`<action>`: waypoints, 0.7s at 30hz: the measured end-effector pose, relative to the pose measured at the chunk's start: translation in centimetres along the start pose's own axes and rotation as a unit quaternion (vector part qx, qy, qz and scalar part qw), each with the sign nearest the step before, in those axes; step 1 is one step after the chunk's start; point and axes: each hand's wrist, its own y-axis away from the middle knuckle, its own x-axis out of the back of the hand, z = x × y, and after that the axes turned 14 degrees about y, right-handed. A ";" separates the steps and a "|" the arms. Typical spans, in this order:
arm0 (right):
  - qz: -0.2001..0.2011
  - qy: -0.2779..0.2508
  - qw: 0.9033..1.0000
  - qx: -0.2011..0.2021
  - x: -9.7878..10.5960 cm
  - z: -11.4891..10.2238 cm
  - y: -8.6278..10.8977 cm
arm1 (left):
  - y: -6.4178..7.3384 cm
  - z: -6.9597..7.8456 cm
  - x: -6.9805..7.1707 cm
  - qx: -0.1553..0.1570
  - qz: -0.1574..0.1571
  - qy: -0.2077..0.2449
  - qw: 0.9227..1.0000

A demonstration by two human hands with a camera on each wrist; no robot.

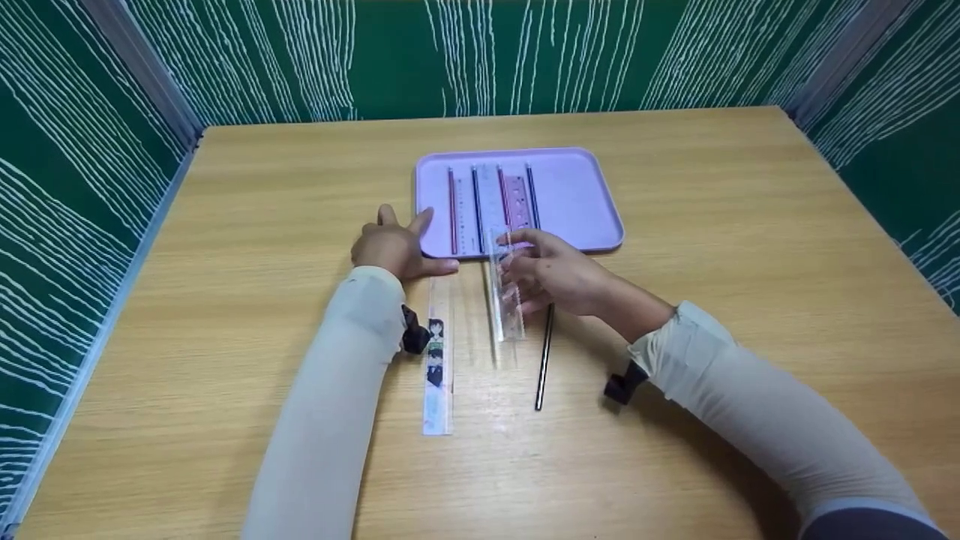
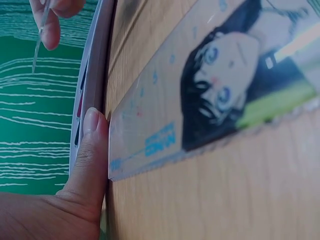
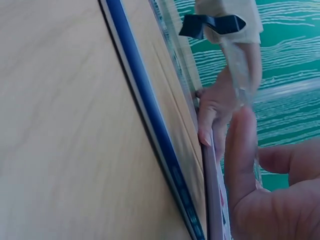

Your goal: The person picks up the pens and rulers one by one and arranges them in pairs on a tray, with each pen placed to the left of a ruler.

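My right hand (image 1: 559,274) pinches a clear ruler (image 1: 507,300) in front of a lilac tray (image 1: 581,202); the ruler's far end overlaps the tray's front rim in the head view. At the tray's front left corner is my left hand (image 1: 390,244), its fingers spread and its thumb (image 2: 87,160) along the front edge. Below that thumb, a clear ruler with a cartoon figure (image 1: 436,367) lies on the table. A dark pencil (image 1: 544,367) lies partly hidden under my right hand; its shaft looks blue in the right wrist view.
Inside the tray, red and dark pencils (image 1: 532,191) alternate with rulers, one of them pink (image 1: 517,199). The wooden table (image 1: 300,180) extends on both sides. Green panels with white streaks (image 1: 390,60) stand behind it and at its sides.
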 end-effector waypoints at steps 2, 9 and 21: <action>0.010 -0.014 1.000 -0.007 0.5 0.1 0.1 | 0.0 0.0 -0.1 -0.003 0.003 -0.010 1.000; 0.032 -0.049 0.998 -0.028 2.0 0.3 0.5 | -0.1 -0.1 -0.4 -0.024 0.017 -0.084 0.996; 0.041 -0.048 0.998 -0.030 3.9 0.6 0.7 | -0.5 -0.5 -0.4 -0.037 0.018 -0.112 0.993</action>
